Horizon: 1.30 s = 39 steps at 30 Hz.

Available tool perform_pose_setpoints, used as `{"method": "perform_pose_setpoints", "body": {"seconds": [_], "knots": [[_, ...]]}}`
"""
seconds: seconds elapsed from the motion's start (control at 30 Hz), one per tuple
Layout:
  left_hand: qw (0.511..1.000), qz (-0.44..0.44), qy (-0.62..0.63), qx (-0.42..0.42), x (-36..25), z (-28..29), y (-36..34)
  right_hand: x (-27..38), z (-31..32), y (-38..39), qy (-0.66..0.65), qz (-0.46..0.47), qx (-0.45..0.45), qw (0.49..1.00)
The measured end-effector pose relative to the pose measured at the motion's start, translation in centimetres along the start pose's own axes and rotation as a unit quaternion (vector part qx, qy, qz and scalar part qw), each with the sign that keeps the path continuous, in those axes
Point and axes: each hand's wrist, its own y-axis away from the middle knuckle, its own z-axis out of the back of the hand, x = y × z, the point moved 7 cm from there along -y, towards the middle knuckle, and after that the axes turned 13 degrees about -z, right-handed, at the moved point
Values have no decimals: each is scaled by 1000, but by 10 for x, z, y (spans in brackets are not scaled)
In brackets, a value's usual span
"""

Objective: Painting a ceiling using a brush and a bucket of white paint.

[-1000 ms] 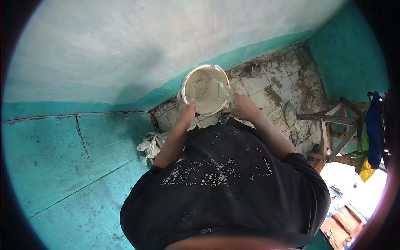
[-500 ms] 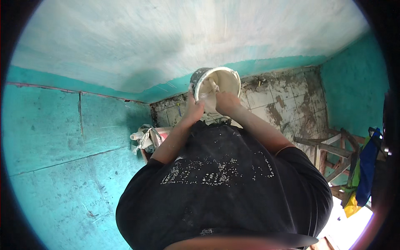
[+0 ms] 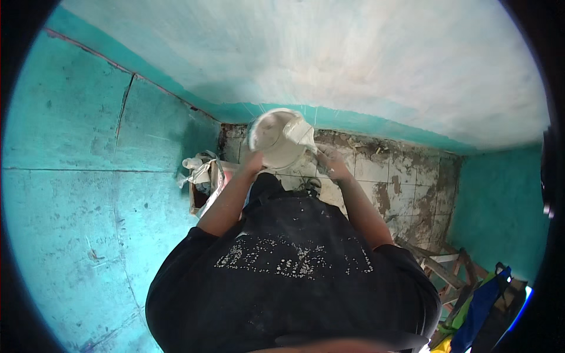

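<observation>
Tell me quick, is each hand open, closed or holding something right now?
Left hand: closed on the near-left edge of the bucket.
Right hand: closed, holding a white-coated brush.

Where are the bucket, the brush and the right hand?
Bucket (image 3: pixel 254 134): head view, on its left rim.
Brush (image 3: pixel 299 132): head view, on its wide pale end.
Right hand (image 3: pixel 334 163): head view, on its middle.

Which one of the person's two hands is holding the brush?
The right hand: it grips the handle of the white-coated brush. The left hand differs, as it holds the bucket by its near left side.
</observation>
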Motion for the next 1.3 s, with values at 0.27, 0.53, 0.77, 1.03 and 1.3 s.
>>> {"method": "perform_pose_setpoints", "body": {"seconds": [0.27, 0.53, 0.77, 1.03, 1.3], "knots": [[939, 182, 267, -115, -3, 125, -12, -23, -81, -109, -114, -50, 28, 992], [899, 205, 374, -101, 36, 300, -73, -70, -128, -349, 216, 83, -225, 947], [931, 214, 294, -5, 91, 411, -154, -49, -193, -463, -232, -185, -393, 870], [921, 237, 298, 79, 69, 438, -206, -62, -235, -502, -147, -188, -334, 912], [923, 242, 288, 77, 70, 451, -200, -46, -256, -569, -208, -254, -242, 913]]}}
